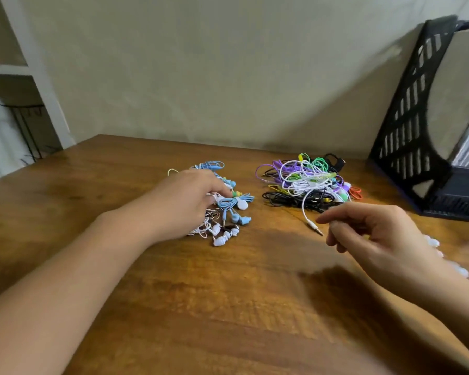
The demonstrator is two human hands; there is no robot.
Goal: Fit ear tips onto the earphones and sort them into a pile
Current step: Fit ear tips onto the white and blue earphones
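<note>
— Item one: smaller pile point(222, 209) of blue and white earphones, tips fitted, under the left hand point(184, 201); its fingers curl into the cords.

— Item two: larger tangled heap point(306, 182), seemingly unsorted, mid-table point(228, 307); right hand point(374, 234) loosely curled, holding nothing; loose ear tips point(433, 243) beside it. Most work remains, I'd judge.

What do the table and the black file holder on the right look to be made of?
Table: looks like wood or a wood veneer, brown with visible grain streaks and a soft sheen; which of the two cannot be told. File holder: probably moulded plastic, matte black, with rows of regular slots cut through its side wall.
</note>
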